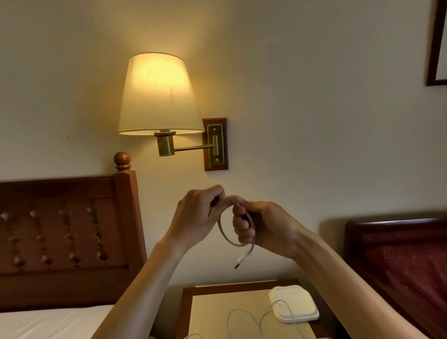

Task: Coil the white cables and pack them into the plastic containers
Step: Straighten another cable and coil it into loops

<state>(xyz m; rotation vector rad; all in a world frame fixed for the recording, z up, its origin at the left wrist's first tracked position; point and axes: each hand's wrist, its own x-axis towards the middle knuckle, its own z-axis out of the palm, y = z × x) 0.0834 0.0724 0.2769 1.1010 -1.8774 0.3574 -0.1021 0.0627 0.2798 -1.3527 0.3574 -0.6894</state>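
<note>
White cable (228,237), coiled into a small loop, hangs between two raised hands in the middle of the view. The left hand (197,215) has its fingers curled over the top of the loop, pinching it at about 11 o'clock on the coil. The right hand (257,225) is closed in a fist around the loop's right side, at about 3 o'clock, and the two hands touch at the knuckles. A short tail of the cable drops from the right hand toward 6 o'clock and ends in a metal plug (238,265) that dangles free in the air.

Below the hands, at 6 o'clock, stands a bedside surface (213,314) with a pale top and a dark wooden rim. A second white cable (246,317) lies loose on it in open curves, running off the bottom edge of the view. At 5 o'clock on the surface sits a pale plastic container (294,305) with rounded corners and its lid on; the loose cable passes over its near corner.

A lit wall lamp (157,94) with a cream shade hangs at 11 o'clock above the hands. A wooden headboard (58,231) and white mattress (44,335) fill the 8 o'clock side. A dark red headboard (411,262) stands at 4 o'clock, and a picture frame (439,38) corner shows at 2 o'clock.
</note>
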